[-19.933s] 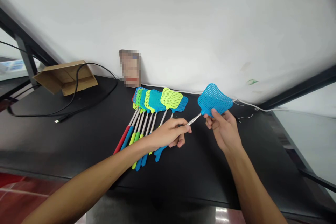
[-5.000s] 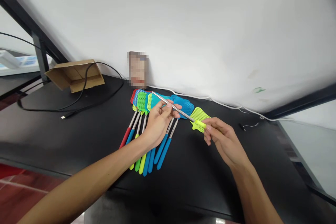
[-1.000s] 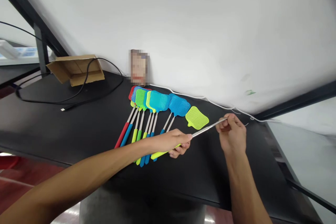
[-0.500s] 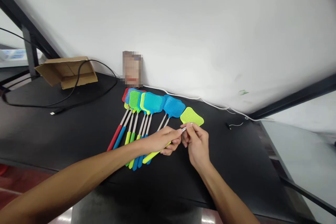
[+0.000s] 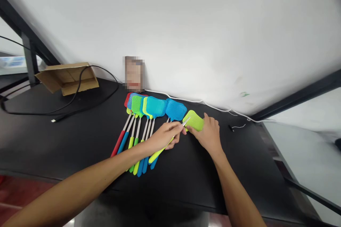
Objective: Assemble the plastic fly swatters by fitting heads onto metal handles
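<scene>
My left hand (image 5: 165, 137) is closed round a telescopic fly swatter handle (image 5: 156, 154) with a yellow-green grip. Its bare metal tip points up and right, over the yellow-green mesh swatter head (image 5: 194, 120). That head is in my right hand (image 5: 209, 134), thumb along its lower edge and fingers by its right side. Whether tip and head touch, I cannot tell. Left of my hands, several fly swatters lie side by side, among them a teal one (image 5: 156, 107), a green one (image 5: 137, 104) and a blue one (image 5: 176, 109). My left forearm covers part of their grips.
An open cardboard box (image 5: 73, 81) lies on the black table (image 5: 87, 142) at the left, with a black cable (image 5: 69, 113) looping before it. A blurred-out item (image 5: 134, 74) leans on the wall. A white cord (image 5: 183, 98) follows the wall's foot; a small black piece (image 5: 231, 128) lies right.
My right hand has moved from the metal tip of the handle to the yellow-green swatter head and taken hold of it. The left hand keeps its grip on the handle.
</scene>
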